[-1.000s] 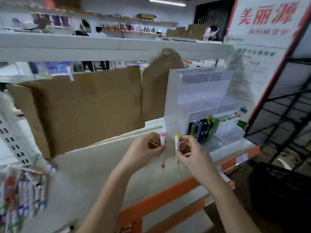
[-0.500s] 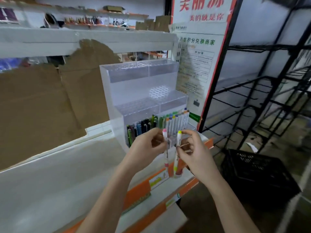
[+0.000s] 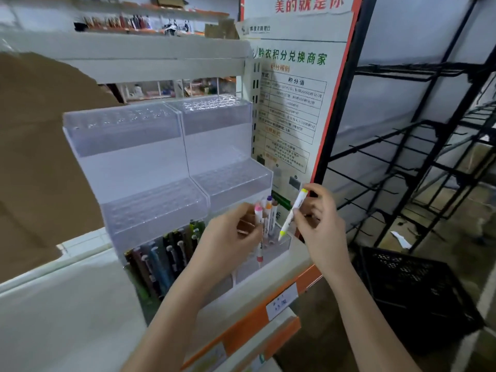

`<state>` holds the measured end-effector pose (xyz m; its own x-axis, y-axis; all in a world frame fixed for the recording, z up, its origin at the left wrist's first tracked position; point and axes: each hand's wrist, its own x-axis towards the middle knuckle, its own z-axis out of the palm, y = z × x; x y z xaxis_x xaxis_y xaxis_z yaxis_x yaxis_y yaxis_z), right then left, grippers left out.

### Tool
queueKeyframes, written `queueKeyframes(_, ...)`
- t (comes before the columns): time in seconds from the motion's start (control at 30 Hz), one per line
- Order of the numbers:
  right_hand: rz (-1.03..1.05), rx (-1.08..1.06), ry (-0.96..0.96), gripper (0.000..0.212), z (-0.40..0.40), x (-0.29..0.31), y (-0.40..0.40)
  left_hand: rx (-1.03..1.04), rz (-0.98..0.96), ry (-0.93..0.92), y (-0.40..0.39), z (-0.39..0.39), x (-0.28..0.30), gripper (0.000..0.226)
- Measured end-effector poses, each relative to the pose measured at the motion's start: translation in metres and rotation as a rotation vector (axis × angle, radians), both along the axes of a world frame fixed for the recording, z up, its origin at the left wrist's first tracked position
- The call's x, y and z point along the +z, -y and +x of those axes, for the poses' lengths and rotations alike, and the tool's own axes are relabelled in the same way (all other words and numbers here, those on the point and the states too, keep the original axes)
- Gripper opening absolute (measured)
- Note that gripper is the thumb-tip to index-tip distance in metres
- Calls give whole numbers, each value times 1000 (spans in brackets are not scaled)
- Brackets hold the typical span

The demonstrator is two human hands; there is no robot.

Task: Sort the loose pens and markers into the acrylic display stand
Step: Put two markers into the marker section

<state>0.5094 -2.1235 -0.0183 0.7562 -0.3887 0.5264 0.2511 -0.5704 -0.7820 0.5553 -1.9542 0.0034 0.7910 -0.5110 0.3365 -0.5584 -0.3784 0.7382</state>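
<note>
On the white shelf (image 3: 67, 318), head view: the acrylic display stand (image 3: 161, 162) stands upright in three stepped tiers, its upper two tiers perforated with holes. Its lowest tier, left section, holds a row of dark pens (image 3: 166, 253) leaning back. Its lowest tier, right section, holds a few white markers (image 3: 269, 210) with coloured caps, standing upright.

Left hand (image 3: 228, 237): fingers curled, pinching a pink-capped marker (image 3: 259, 232) near its upper end. This marker is upright, its lower tip inside the right front compartment of the stand.

Right hand (image 3: 316, 224): thumb and fingers pinching a yellow-capped marker (image 3: 291, 214) at mid-barrel. This marker is tilted, cap up and to the right, lower yellow tip just above the right edge of the same compartment.

Both hands are near each other, not touching.

Surroundings: a poster (image 3: 292, 108) with printed Chinese text stands directly right of the stand. A black wire rack (image 3: 418, 157) stands further right. A black plastic crate (image 3: 418, 291) sits on the floor below the rack. Brown cardboard (image 3: 40, 157) stands behind the shelf at left. An orange shelf edge (image 3: 255, 323) carries a price label.
</note>
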Motion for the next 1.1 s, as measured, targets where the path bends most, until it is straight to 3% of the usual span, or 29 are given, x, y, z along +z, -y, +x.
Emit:
queueKeyframes(0.23, -67, 189, -31, 43, 47, -21, 39, 153, -22, -28, 30, 9, 0, 29)
queueKeyframes(0.4, -139, 311, -172, 45, 66, -43, 52, 276, -68, -65, 47, 10, -2, 32)
queueKeyframes(0.47, -169, 309, -142, 43, 68, -54, 55, 309, -69, -70, 52, 11, -4, 34)
queueKeyframes(0.57, -221, 327, -30, 20, 70, -60, 59, 344, -77, -67, 60, 10, -7, 38)
queueKeyframes(0.77, -350, 350, -4, 12, 77, -50, 67, 359, -92, -87, 72, 8, -7, 29)
queueKeyframes(0.93, -330, 323, 21, 21, 72, -45, 66, 362, -57, -51, 73, 13, -12, 28)
queueKeyframes(1.03, -141, 390, 35, 31, 61, -25, 63, 344, -3, -32, 75, 18, -17, 17)
queueKeyframes(1.1, -69, 444, 18, 30, 55, -15, 59, 319, 5, -7, 78, 21, -21, 21)
